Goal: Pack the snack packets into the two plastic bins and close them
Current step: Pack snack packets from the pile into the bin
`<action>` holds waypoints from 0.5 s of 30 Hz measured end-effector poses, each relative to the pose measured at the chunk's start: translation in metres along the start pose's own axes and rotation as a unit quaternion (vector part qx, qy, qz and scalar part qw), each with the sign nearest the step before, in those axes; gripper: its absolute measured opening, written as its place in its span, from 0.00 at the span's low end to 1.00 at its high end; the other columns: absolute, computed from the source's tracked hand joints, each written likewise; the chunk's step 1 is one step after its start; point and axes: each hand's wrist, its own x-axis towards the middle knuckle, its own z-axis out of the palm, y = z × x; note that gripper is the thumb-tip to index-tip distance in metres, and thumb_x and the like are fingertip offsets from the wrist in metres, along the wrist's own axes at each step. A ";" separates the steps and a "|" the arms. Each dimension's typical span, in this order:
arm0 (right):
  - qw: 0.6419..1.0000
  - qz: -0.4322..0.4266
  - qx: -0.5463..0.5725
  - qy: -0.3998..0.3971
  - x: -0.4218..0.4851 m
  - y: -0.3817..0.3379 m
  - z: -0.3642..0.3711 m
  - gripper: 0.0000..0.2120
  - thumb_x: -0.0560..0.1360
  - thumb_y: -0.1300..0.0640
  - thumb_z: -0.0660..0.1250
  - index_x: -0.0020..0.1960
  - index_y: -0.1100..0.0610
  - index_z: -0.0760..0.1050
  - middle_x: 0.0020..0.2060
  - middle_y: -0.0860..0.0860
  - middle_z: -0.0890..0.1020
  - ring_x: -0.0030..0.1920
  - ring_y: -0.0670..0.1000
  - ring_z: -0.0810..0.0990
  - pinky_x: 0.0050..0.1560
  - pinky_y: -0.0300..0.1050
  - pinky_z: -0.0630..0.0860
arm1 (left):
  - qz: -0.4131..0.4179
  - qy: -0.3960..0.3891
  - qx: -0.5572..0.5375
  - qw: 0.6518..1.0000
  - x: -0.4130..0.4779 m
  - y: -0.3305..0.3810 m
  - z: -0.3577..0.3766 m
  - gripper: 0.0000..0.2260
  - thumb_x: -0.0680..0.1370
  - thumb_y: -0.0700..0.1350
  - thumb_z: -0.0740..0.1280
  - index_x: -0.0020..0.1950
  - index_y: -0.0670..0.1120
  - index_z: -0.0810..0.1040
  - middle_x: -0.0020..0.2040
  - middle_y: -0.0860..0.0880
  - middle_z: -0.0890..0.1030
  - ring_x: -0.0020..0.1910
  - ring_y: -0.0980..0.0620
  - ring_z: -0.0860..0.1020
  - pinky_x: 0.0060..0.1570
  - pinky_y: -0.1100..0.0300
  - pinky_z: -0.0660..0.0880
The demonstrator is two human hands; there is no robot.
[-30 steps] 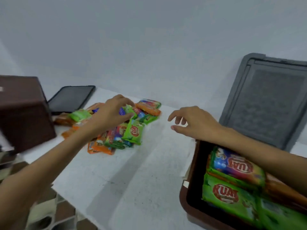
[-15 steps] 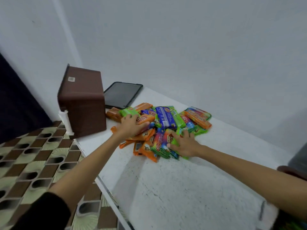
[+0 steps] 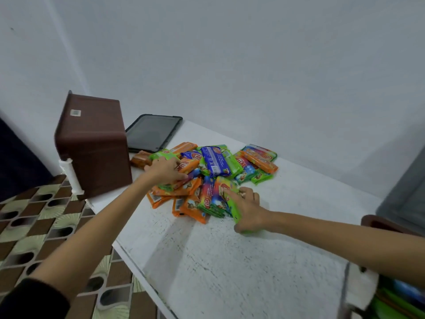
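Note:
A heap of green, orange and blue snack packets [image 3: 213, 171] lies on the white table [image 3: 230, 261]. My left hand [image 3: 165, 170] rests on the heap's left side, fingers closing over orange and green packets. My right hand [image 3: 249, 209] presses on the near right side, gripping a green packet [image 3: 234, 203] under the palm. A brown bin [image 3: 92, 143] lies tipped on its side at the table's left end. The second brown bin [image 3: 379, 223], with packets inside, shows only at the right edge, its grey lid [image 3: 407, 192] raised.
A black tablet [image 3: 153, 132] lies flat behind the heap, next to the tipped bin. The table's left edge drops to a patterned floor [image 3: 34, 226]. A pale wall stands close behind the table.
The view has swung left from the open bin to the heap. Both hands have reached onto the packets; the right hand has slid nearer and closed on a green packet.

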 end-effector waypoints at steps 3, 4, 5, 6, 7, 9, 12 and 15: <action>0.997 0.043 0.055 0.043 0.005 0.006 0.000 0.44 0.71 0.54 0.70 0.76 0.47 0.44 0.70 0.59 0.50 0.72 0.60 0.48 0.70 0.48 0.57 | 0.029 -0.017 -0.036 0.999 -0.003 0.003 -0.006 0.32 0.74 0.58 0.66 0.74 0.49 0.59 0.72 0.41 0.65 0.70 0.40 0.64 0.69 0.47 0.62; 0.995 0.059 0.065 0.057 0.008 0.007 -0.001 0.42 0.71 0.51 0.70 0.76 0.47 0.47 0.69 0.60 0.54 0.71 0.60 0.52 0.70 0.47 0.57 | 0.039 -0.023 -0.042 0.998 -0.004 0.004 -0.007 0.32 0.75 0.57 0.65 0.75 0.48 0.58 0.73 0.42 0.64 0.71 0.41 0.64 0.69 0.48 0.62; 0.994 0.067 0.064 0.064 0.011 0.008 -0.002 0.42 0.70 0.50 0.71 0.75 0.46 0.50 0.68 0.61 0.58 0.70 0.61 0.57 0.69 0.47 0.59 | 0.048 -0.024 -0.043 0.998 -0.005 0.006 -0.007 0.30 0.76 0.56 0.64 0.75 0.48 0.59 0.73 0.43 0.64 0.71 0.42 0.64 0.70 0.49 0.62; 0.993 0.066 0.066 0.068 0.014 0.010 -0.002 0.42 0.69 0.50 0.73 0.75 0.45 0.52 0.66 0.61 0.62 0.68 0.61 0.62 0.69 0.47 0.63 | 0.054 -0.018 -0.043 0.997 -0.007 0.008 -0.007 0.29 0.76 0.56 0.64 0.74 0.49 0.60 0.74 0.44 0.64 0.71 0.43 0.64 0.69 0.50 0.63; 0.993 0.062 0.071 0.071 0.017 0.011 -0.001 0.42 0.67 0.51 0.75 0.74 0.45 0.55 0.65 0.61 0.65 0.66 0.61 0.67 0.68 0.49 0.67 | 0.060 -0.001 -0.047 0.997 -0.008 0.009 -0.006 0.27 0.76 0.55 0.64 0.73 0.49 0.63 0.73 0.45 0.65 0.70 0.44 0.66 0.68 0.51 0.64; 0.993 0.059 0.078 0.071 0.018 0.011 -0.005 0.43 0.63 0.54 0.78 0.72 0.44 0.60 0.64 0.59 0.69 0.64 0.59 0.71 0.64 0.51 0.71 | 0.056 0.039 -0.076 0.995 -0.010 0.009 -0.005 0.25 0.74 0.55 0.67 0.70 0.51 0.68 0.68 0.46 0.72 0.64 0.46 0.71 0.61 0.54 0.70; 0.997 0.036 0.027 0.065 0.013 0.010 -0.014 0.40 0.62 0.57 0.78 0.70 0.45 0.65 0.65 0.58 0.68 0.65 0.58 0.69 0.64 0.48 0.71 | 0.045 0.075 -0.125 0.988 -0.014 0.008 -0.008 0.27 0.69 0.54 0.73 0.67 0.53 0.72 0.56 0.45 0.79 0.52 0.48 0.77 0.50 0.56 0.74; 0.998 -0.008 -0.029 0.052 0.000 0.010 -0.034 0.37 0.62 0.60 0.77 0.68 0.47 0.68 0.62 0.54 0.73 0.58 0.53 0.73 0.54 0.41 0.73 | 0.098 0.119 -0.139 0.978 -0.022 0.016 -0.018 0.29 0.66 0.52 0.76 0.66 0.54 0.72 0.53 0.46 0.82 0.44 0.52 0.77 0.39 0.62 0.74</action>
